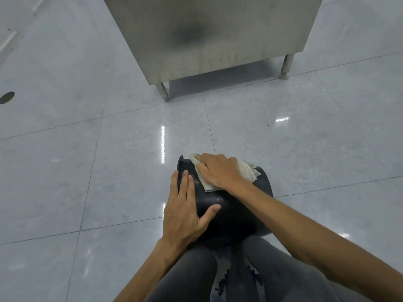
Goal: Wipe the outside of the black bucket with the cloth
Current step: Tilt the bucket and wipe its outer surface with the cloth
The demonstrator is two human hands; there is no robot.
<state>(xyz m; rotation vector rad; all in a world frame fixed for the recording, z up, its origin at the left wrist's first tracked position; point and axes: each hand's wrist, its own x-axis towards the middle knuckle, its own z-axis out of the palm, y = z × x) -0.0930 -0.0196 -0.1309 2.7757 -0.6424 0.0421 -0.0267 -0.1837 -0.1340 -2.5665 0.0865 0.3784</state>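
Our right hand (218, 171) presses the cloth (246, 170) flat on the black bucket (229, 214). Our left hand (183, 210), fingers straight, braces its left side. A steel cabinet (207, 40) stands far beyond.

Looks like a commercial kitchen or canteen back room: stainless steel cabinet (209, 35) on short metal legs, glossy grey tiled floor (87, 149), floor drain (7, 97).

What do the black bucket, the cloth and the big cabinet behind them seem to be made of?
The black bucket looks like moulded plastic, smooth with a soft sheen: faint highlights on its curved wall. The cloth seems cotton-like towelling, off-white and matte: nubby texture, limp folds. The cabinet is likely stainless steel, brushed and dull: grey sheet panels, blurred reflections.
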